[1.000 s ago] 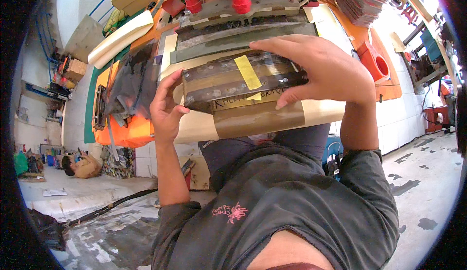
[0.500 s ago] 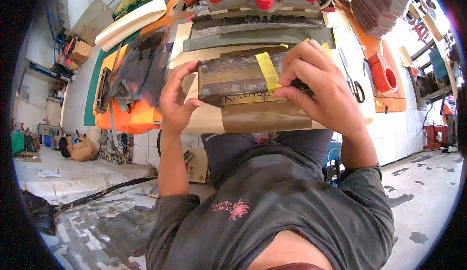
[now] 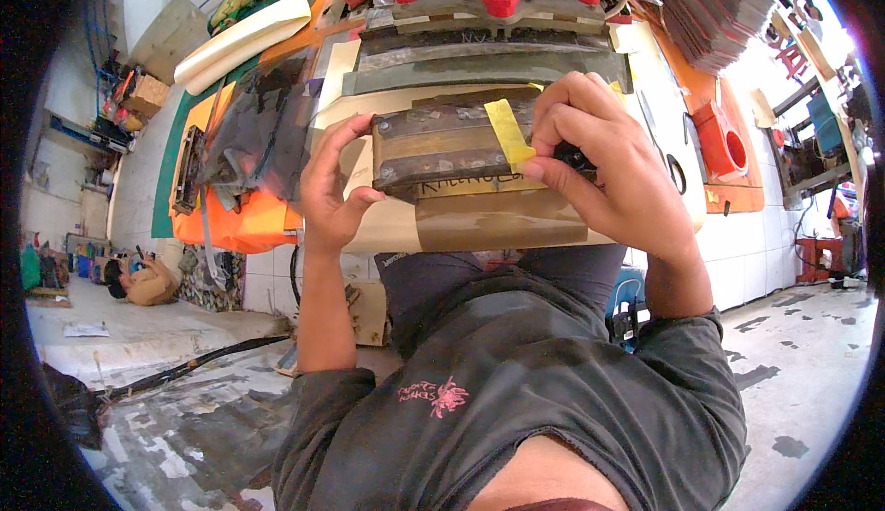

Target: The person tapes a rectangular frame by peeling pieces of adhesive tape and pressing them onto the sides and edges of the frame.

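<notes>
A dark, worn rectangular block point(image 3: 419, 146) with a brown middle band and metal screws at its corner lies in front of me. My left hand point(image 3: 330, 184) grips its left end, thumb at the near corner and fingers at the far one. A strip of yellow tape point(image 3: 504, 131) crosses the block's top toward its right part. My right hand point(image 3: 613, 161) pinches the tape's near end between thumb and forefinger and hides the block's right end. Below the block's near edge lies a brown band point(image 3: 502, 223) on a cream sheet point(image 3: 373, 230).
Beyond the block lies a long grey-green bar point(image 3: 442, 76), under a machine with red cylindrical feet point(image 3: 500, 0). Scissors point(image 3: 677, 175) and an orange-red holder point(image 3: 721, 140) lie to the right. Dark translucent sheets point(image 3: 258, 124) and a cream roll point(image 3: 241, 41) are left. Another person point(image 3: 143, 281) sits far left.
The view has shifted slightly. Both hands keep their places on the block and the tape, with the right fingertips moved only a little along the tape's near end.
</notes>
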Available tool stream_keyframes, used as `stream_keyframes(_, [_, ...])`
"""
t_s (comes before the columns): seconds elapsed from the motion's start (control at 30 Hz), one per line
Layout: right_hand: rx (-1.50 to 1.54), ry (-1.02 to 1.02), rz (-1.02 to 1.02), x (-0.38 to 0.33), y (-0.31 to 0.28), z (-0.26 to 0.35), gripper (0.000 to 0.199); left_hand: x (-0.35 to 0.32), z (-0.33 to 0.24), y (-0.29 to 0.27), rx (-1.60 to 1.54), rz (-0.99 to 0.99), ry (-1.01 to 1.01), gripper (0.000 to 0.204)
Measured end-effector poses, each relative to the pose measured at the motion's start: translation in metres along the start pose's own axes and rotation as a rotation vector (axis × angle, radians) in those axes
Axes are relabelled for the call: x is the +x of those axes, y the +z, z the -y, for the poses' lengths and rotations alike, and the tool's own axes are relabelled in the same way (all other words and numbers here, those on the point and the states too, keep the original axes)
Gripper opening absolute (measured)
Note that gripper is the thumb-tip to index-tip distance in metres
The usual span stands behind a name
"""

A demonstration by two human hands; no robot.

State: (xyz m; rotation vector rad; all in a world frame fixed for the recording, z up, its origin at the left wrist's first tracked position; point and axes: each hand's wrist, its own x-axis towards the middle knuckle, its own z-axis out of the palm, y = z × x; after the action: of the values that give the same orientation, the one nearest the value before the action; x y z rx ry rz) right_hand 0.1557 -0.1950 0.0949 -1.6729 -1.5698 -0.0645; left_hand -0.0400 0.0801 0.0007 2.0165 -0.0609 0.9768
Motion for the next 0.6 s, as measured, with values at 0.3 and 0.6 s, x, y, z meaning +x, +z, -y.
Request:
stream_keyframes(0.3, [-0.043,0.060,0.022,0.001,-0.001,0.005,0.020,-0.002,-0.002,-0.004,0.003,0.026,-0.013,0.093])
stream_keyframes(0.6, [-0.024,0.088,0.028,0.003,-0.001,0.007,0.021,0.026,-0.027,-0.027,0.074,0.252,-0.053,0.092])
